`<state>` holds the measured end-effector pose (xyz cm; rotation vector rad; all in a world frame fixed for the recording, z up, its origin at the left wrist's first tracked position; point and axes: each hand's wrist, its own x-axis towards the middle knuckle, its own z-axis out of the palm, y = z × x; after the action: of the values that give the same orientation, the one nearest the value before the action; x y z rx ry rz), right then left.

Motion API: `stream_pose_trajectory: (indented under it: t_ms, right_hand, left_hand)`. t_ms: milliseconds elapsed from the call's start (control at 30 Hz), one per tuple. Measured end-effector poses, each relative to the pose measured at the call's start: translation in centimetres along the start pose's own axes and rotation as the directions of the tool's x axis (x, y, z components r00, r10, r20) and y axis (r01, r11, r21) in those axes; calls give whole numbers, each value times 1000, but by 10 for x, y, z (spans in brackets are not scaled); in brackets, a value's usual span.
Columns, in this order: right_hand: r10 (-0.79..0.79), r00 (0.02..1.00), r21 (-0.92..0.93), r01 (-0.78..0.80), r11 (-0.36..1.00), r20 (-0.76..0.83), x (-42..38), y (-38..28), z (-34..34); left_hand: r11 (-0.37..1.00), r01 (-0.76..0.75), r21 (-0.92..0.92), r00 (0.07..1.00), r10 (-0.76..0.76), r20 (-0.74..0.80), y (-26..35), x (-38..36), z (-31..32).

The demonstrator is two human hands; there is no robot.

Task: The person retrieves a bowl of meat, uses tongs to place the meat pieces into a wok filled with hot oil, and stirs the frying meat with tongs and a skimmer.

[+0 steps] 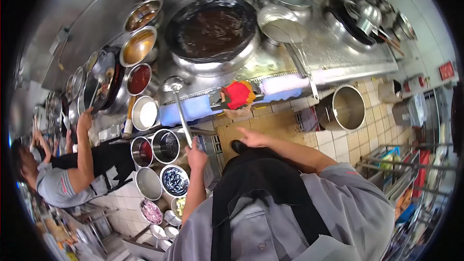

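My left hand is wrapped round the handle of a long metal ladle. The ladle's bowl rests at the stove's front edge, near a blue towel. Empty, my right hand hovers over the floor in front of my apron with its fingers apart. Ahead on the stove, a large wok holds dark brown liquid. Right of it lies a round strainer with a long handle. A red and yellow cloth sits at the stove's edge.
Bowls of sauce line the stove's left side. Several metal pots stand left of my left arm. A co-worker works at another wok at the left. A large pot stands right of my right hand, with a wire rack farther right.
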<state>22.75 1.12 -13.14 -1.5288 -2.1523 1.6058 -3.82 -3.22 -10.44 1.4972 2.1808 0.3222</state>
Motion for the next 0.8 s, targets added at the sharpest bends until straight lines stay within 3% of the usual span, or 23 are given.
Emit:
stream_pose_trajectory:
  t_ms: [67, 133, 167, 200, 233, 267, 300, 333, 367, 400, 433, 500, 533, 567, 600, 633, 667, 700, 733, 767, 800]
  right_hand:
    - [-25, 954, 3, 27, 1000, -298, 1, 101, 31]
    - [-24, 907, -197, -65, 978, -420, -48, 125, 12]
    - [17, 888, -160, -102, 982, -460, -66, 133, 7]
    - [194, 876, 92, -170, 981, -442, -88, 140, 4]
    - [362, 845, 346, -229, 910, -394, -117, 146, 3]
    - [418, 813, 460, -214, 862, -406, -145, 149, 5]
    - [488, 761, 573, -189, 797, -427, -174, 146, 6]
    - [549, 686, 627, -171, 760, -478, -204, 142, 9]
    - [551, 646, 598, -177, 782, -529, -235, 140, 12]
    - [418, 455, 350, -229, 908, -787, -240, 175, 44]
    - [562, 473, 570, -144, 809, -678, -282, 148, 38]
    - [694, 419, 746, -58, 664, -585, -338, 137, 56]
    - [729, 370, 772, -47, 634, -576, -365, 135, 71]
    - [785, 249, 812, 12, 583, -567, -391, 131, 85]
    - [825, 136, 836, 78, 543, -548, -415, 130, 100]
    - [809, -46, 807, 49, 588, -587, -435, 146, 128]
    - [764, -228, 783, 11, 622, -604, -459, 162, 162]
    - [829, -340, 883, -8, 470, -445, -506, 133, 170]
    - [648, -611, 852, -83, 518, -454, -541, 139, 204]
    - [558, -732, 887, -139, 440, -392, -594, 109, 221]
    - [507, -841, 982, -159, 102, -189, -633, 101, 244]
  left_hand:
    - [990, -19, 138, 999, 22, -23, -19, -4, -2]
    - [980, -5, 198, 1000, 7, -14, -19, -9, -7]
    - [963, -74, 257, 997, 77, 1, -21, -13, -7]
    - [948, -44, 314, 999, 46, 1, -41, -5, 8]
    - [922, -147, 359, 986, 165, -21, -49, -8, 9]
    - [915, -148, 376, 989, 148, 28, -55, -9, 9]
    - [864, -330, 381, 944, 291, 157, -119, 27, 34]
    - [715, -590, 375, 803, 568, 182, -178, 63, 47]
    - [856, -63, 513, 980, -44, 194, -38, -3, -3]
    - [825, -168, 540, 974, 53, 222, -24, 0, -6]
    - [789, -255, 559, 961, 140, 240, -25, 10, -8]
    - [601, -376, 705, 925, 290, 247, 9, 18, -6]
    - [654, -452, 606, 891, 365, 271, 58, -1, 0]
    - [658, -628, 415, 778, 540, 321, 72, 6, 17]
    - [595, -784, 179, 607, 672, 424, 103, -5, 28]
    - [537, -843, 16, 477, 734, 483, 126, -12, 48]
    - [570, -822, -15, 462, 681, 568, 154, -33, 61]
    - [575, -791, -207, 349, 703, 619, 150, -6, 100]
    - [529, -827, -191, 283, 684, 672, 170, -18, 117]
    - [548, -813, -197, 254, 638, 727, 198, -47, 122]
    - [571, -797, -197, 227, 586, 778, 220, -75, 122]
